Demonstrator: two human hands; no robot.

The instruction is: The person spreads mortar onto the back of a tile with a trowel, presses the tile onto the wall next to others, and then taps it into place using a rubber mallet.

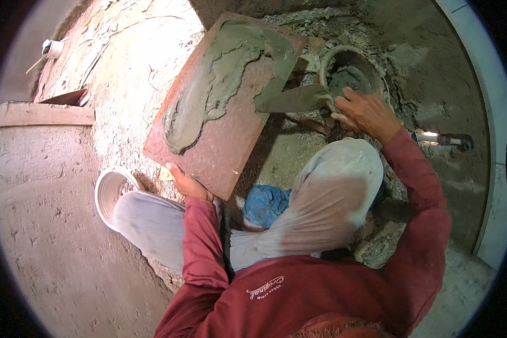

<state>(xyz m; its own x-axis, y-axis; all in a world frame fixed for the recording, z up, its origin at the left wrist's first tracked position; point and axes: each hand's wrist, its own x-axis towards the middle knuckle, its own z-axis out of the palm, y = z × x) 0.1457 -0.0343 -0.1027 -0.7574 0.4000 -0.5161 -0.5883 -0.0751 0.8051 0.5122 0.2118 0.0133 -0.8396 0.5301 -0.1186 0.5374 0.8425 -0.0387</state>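
Note:
A reddish rectangular tile [236, 121] lies tilted across the middle, its back partly spread with wet grey mortar [211, 73]. My left hand [189, 183] grips the tile's near left edge, the thumb side partly in sight. In my right hand [365, 114] is a trowel [294, 99], fingers wrapped round its handle. The mortar-smeared blade reaches left and touches, or hangs just over, the tile's right edge. Just beyond my right hand stands a round bucket [324, 66] with grey mortar inside.
A white bucket [102, 198] sits beside my left knee. Between my legs lies a crumpled blue bundle [265, 206]. To the right a pipe [446, 140] sticks out by the wall. A small white cup-like container [53, 49] stands far left. Rubble [310, 25] covers the ground behind the tile.

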